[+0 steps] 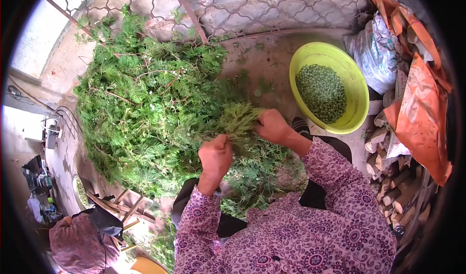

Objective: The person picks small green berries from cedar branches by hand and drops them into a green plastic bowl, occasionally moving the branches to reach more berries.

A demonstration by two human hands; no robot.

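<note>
A feathery green conifer sprig (241, 118) stretches between my two hands, above a wide heap of cut conifer branches (141, 94). My left hand (215, 158) is closed around the lower left end of the sprig. Closed near its right side, my right hand (274, 127) has its fingertips on the foliage; whether a small cone is pinched there is hidden. To the right of that hand, a yellow-green basin (358, 104) tilts slightly and holds a pile of small round green cones (321, 93).
A wire mesh fence (272, 4) runs along the far side. White sacks (381, 55), an orange sheet (422, 118) and stacked firewood (400, 191) line the right. At lower left are a person in a patterned pink garment (80, 245) and some wooden sticks (128, 208).
</note>
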